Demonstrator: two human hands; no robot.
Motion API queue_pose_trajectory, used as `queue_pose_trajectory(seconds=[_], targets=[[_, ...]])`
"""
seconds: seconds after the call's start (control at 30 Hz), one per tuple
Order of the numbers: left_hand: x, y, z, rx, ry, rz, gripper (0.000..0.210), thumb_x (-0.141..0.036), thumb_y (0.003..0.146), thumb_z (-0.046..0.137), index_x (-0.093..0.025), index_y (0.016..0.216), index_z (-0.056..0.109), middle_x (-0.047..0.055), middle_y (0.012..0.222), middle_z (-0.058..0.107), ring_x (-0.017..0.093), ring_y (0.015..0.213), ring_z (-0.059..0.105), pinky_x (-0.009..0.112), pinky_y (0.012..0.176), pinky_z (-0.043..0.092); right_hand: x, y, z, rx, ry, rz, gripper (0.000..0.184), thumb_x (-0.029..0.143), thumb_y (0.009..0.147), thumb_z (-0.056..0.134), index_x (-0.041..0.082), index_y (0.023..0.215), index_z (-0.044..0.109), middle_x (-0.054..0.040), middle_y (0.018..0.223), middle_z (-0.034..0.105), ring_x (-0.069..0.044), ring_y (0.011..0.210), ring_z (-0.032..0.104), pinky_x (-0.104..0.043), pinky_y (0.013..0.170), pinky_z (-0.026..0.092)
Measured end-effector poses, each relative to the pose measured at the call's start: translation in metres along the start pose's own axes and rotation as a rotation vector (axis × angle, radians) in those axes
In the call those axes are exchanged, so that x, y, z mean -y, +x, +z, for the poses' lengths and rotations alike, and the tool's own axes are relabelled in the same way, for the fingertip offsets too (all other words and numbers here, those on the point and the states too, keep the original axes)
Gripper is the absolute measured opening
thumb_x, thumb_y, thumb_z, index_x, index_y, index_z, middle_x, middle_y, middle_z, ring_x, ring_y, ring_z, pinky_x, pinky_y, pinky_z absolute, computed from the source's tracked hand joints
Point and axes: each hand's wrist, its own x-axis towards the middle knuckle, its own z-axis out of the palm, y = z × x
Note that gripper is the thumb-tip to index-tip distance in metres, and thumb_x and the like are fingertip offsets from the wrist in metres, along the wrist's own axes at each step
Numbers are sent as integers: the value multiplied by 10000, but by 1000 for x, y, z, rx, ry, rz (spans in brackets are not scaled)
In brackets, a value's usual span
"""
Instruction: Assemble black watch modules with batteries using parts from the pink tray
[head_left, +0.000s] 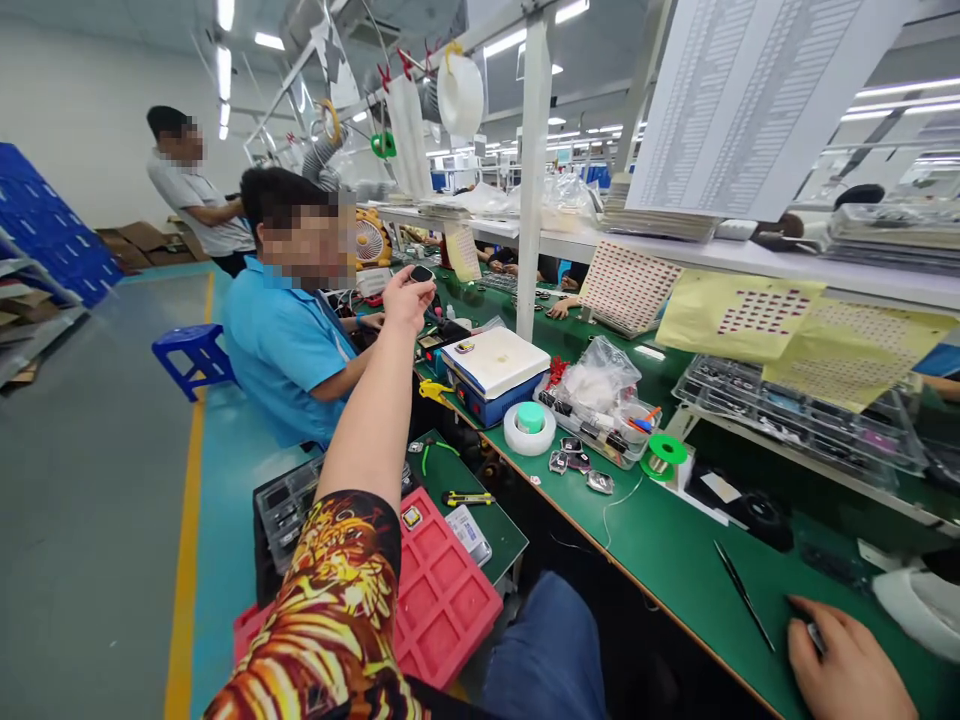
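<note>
My left hand (407,302) is stretched far forward over the bench, its fingers closed on a small black rounded-square piece (422,273) that looks like a watch case. At the lower right, my right hand (847,665) rests on the green bench top (675,540) with curled fingers. A small greyish thing shows between them, too hidden to name. Left of that hand lies a pair of dark tweezers (742,595), apart from it. Several small watch-like parts (579,460) lie farther along the bench. Below my left arm sits a red compartment tray (442,600) with one small part (411,517) in it.
A co-worker in a blue shirt (281,340) sits just beyond my left arm. A blue heating-plate box (495,370), tape rolls (529,428), a clear parts bin (600,415) and a solder spool (664,457) line the bench. A yellow cutter (469,498) lies on the lower side table.
</note>
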Motion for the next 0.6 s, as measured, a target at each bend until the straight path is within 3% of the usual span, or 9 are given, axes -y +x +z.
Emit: queue_pose_trajectory(seconds=[0.13,0.2,0.3,0.37,0.47,0.6], targets=[[15,-14,-6,-22,-136,-137,430,47,789,810,-177,1133,682,-4,775,736,111,681,716,182,664,559,11,2,-9,-8,-105,-47,512,489,895,445,192,1205,724,-215,1222,739,-476,1180,707,-618,1108,533],[25,-27,-16,-39,-171,-193,241,-39,860,818,-156,1033,698,5,747,720,96,665,702,163,638,547,15,3,-12,9,-172,-52,546,481,922,389,139,1186,722,-226,1230,738,-464,1175,708,-600,1102,536],[40,-50,-33,-69,-211,-259,63,-143,966,772,-141,956,710,13,729,700,76,647,686,147,623,542,22,4,-18,56,-165,-2,537,503,949,368,177,1190,720,-196,1264,744,-432,1231,702,-575,1083,551],[46,-66,-43,-92,-233,-303,75,-171,1015,724,-139,949,710,15,727,693,72,653,688,144,624,545,28,3,-22,97,-133,74,529,543,961,369,222,1192,720,-164,1301,744,-407,1270,697,-560,1039,578],[43,-86,-58,-115,-246,-355,83,-179,1037,696,-139,966,711,20,737,692,81,669,697,148,616,547,34,0,-26,125,-146,147,557,587,978,351,243,1195,732,-152,1325,737,-399,1270,703,-553,972,601],[32,-115,-81,-133,-244,-375,81,-171,1057,651,-140,1016,714,17,774,700,73,689,701,137,626,551,30,3,-20,140,-168,163,560,597,1002,367,252,1221,750,-151,1303,749,-412,1126,751,-548,831,598]])
